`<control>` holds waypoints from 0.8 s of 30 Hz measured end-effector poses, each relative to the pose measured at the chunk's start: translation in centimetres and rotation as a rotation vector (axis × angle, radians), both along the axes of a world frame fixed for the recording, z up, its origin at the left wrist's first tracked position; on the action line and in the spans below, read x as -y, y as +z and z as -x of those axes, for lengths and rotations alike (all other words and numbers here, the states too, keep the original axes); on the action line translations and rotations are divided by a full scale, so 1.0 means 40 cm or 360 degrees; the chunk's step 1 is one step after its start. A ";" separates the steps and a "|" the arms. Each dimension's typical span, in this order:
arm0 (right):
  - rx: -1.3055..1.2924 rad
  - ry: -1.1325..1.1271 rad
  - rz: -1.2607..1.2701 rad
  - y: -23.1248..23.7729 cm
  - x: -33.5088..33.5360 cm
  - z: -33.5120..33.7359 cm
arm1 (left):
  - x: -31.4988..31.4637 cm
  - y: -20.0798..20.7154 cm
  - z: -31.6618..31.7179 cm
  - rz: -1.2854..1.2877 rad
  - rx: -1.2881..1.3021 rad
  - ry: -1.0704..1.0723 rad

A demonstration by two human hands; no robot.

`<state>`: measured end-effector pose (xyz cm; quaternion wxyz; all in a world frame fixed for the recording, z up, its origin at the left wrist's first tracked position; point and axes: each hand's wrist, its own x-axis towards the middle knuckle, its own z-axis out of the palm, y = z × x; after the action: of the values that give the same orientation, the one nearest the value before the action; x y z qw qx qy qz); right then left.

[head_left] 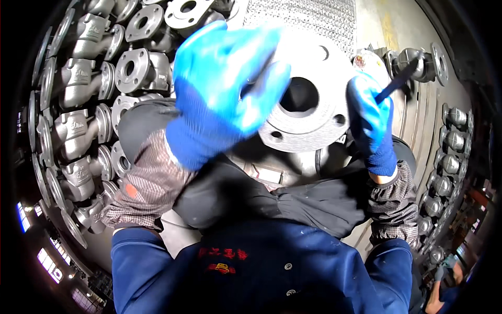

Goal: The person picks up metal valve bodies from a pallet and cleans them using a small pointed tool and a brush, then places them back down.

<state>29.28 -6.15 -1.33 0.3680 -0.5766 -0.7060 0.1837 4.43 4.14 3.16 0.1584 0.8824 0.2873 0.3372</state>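
Note:
A grey metal valve body with a round flange (326, 112) faces up between my knees, its dark central bore and bolt holes showing. Over the flange's left side lies my left hand (230, 78) in a blue coated glove, fingers stretched and thumb apart near the bore. Whether its fingertips press on the metal cannot be made out in the glare. Beside the right rim, my right hand (370, 118), gloved alike, is closed around a dark, flat, narrow tool (400, 81) like a file. The tool points up and right, its far end blurred; the rest is hidden in the hand.
Several rows of grey flanged valve bodies (78, 128) stand close on my left. More valve bodies (451, 141) line the right side, and one (414, 64) lies beyond my right hand. A textured metal plate (308, 18) is ahead. Another person's arm (435, 298) shows at lower right.

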 end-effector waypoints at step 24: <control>-0.1318 -0.0943 0.0950 -0.182 -0.060 -0.018 | -0.035 -0.158 0.202 0.0557 -0.0154 0.0261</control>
<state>29.98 -3.73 -8.62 0.4705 -0.7082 -0.2301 0.4735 -3.63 5.54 -3.17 0.2675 0.8302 0.4196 0.2512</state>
